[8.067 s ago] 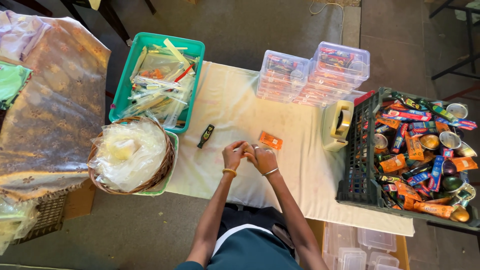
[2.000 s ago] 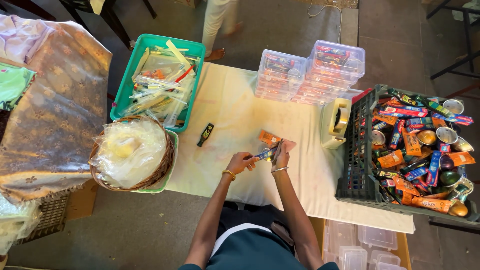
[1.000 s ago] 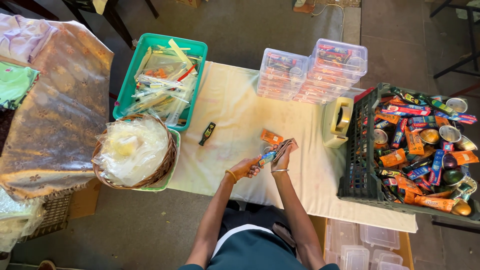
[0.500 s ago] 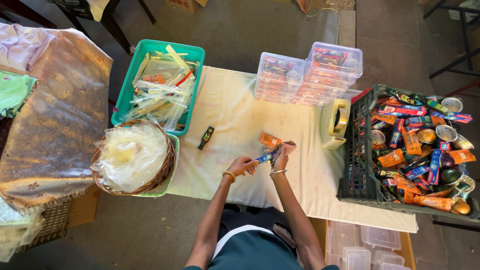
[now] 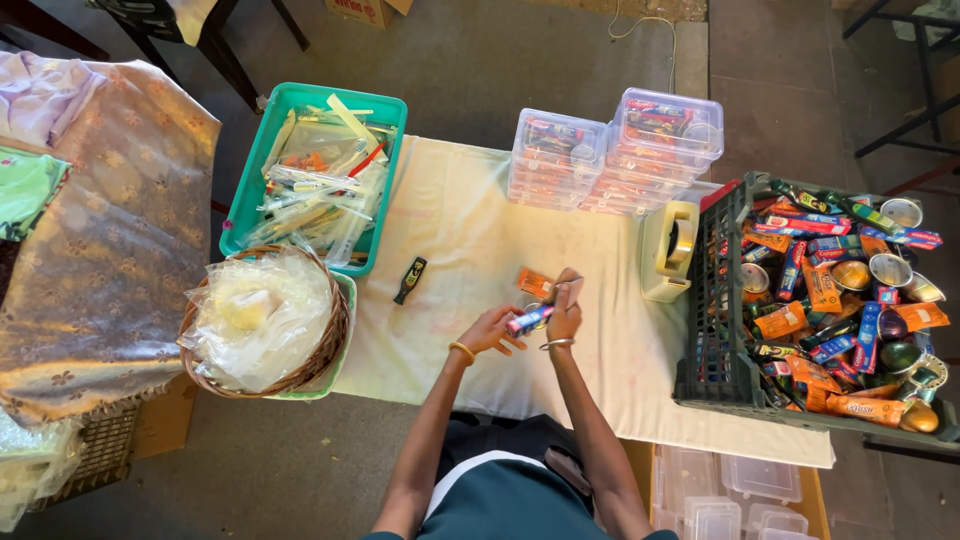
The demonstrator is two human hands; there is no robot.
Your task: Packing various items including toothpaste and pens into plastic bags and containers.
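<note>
1. At the centre of the frame, the left hand [image 5: 490, 330] and the right hand [image 5: 565, 312] meet over the cloth-covered worktop [image 5: 450, 230], with a small blue and red tube [image 5: 528, 320] between them.
2. The left grip is closed on the tube's lower end. The right fingers curl against its upper end and seem also to pinch a thin, pale object, though it is too small to make out.
3. Just above the hands, an orange packet [image 5: 534, 283] lies flat on the worktop.
4. Further left lies a small dark bottle [image 5: 409, 280], well apart from both hands.
5. Judged from this, the step in hand is gathering small toiletries together into one set.
6. The next move probably calls for a container: stacked clear boxes [image 5: 610, 155] stand in the upper middle. More supplies fill the dark crate [image 5: 720, 300] at the right.
</note>
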